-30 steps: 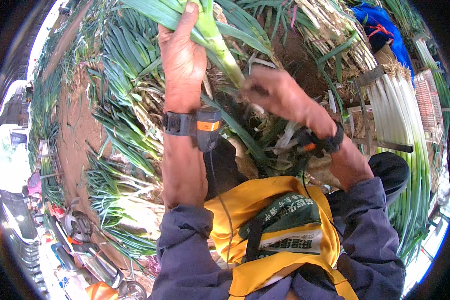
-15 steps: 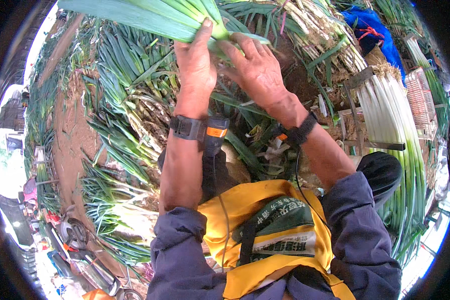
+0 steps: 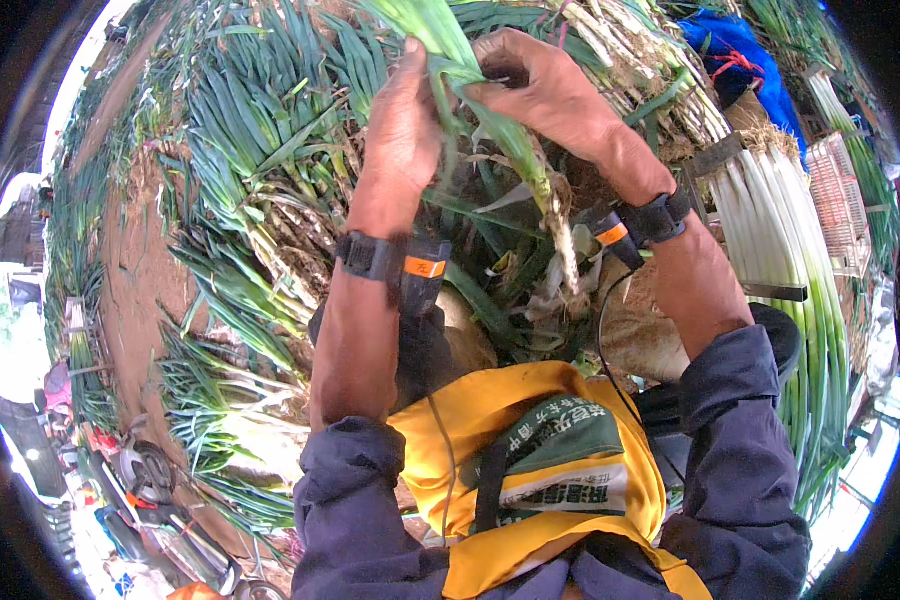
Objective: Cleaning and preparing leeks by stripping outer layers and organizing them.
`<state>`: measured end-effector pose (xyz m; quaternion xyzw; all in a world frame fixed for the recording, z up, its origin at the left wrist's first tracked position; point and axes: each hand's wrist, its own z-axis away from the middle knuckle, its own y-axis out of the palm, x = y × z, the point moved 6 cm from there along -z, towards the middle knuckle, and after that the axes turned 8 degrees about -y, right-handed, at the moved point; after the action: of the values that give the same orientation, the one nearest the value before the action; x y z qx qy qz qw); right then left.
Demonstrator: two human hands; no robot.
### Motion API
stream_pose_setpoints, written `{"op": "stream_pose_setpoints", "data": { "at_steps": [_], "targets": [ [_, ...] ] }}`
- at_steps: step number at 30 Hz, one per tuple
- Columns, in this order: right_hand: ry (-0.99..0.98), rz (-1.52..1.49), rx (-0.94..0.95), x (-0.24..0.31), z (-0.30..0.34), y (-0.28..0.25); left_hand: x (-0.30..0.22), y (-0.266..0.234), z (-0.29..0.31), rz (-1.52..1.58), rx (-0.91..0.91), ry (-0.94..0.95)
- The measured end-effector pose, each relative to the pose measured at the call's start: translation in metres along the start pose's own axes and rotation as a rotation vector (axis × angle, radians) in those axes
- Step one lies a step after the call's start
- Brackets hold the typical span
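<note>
My left hand is closed around a leek, thumb pressed along it, with the broad green leaves running out past the top edge. Close beside it, my right hand has its fingers curled in a pinch at the same leek. Between and below the hands a green length slants down to a pale, withered, root-like end. Whether this is a loosened outer leaf or the leek's own lower part, I cannot tell. Both wrists carry dark straps with small boxes and cables.
Heaps of unpeeled leeks lie to the left and ahead. On the right, cleaned white-stemmed leeks rest in a metal frame, near a blue sheet and a pale plastic crate. A yellow apron covers my lap.
My right hand has moved up and to the right, its wrist bending outward. The leek has turned more upright, and its pale withered end now hangs below my hands.
</note>
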<state>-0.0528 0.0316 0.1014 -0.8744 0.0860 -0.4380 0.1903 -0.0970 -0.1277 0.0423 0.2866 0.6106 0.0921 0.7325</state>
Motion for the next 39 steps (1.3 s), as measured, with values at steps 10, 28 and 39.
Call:
{"op": "stream_pose_setpoints", "data": {
  "at_steps": [10, 28, 39],
  "targets": [
    [0.065, -0.013, 0.24, -0.015, -0.008, 0.015, 0.015, 0.012, -0.001, 0.323, 0.123, 0.078],
    [0.225, -0.396, 0.15, -0.015, 0.058, 0.017, -0.028, 0.002, 0.012, 0.153, -0.043, 0.125],
    [0.732, -0.441, 0.407, -0.037, 0.161, 0.04, -0.053, 0.0, 0.011, 0.122, -0.087, 0.43]
  ]
}}
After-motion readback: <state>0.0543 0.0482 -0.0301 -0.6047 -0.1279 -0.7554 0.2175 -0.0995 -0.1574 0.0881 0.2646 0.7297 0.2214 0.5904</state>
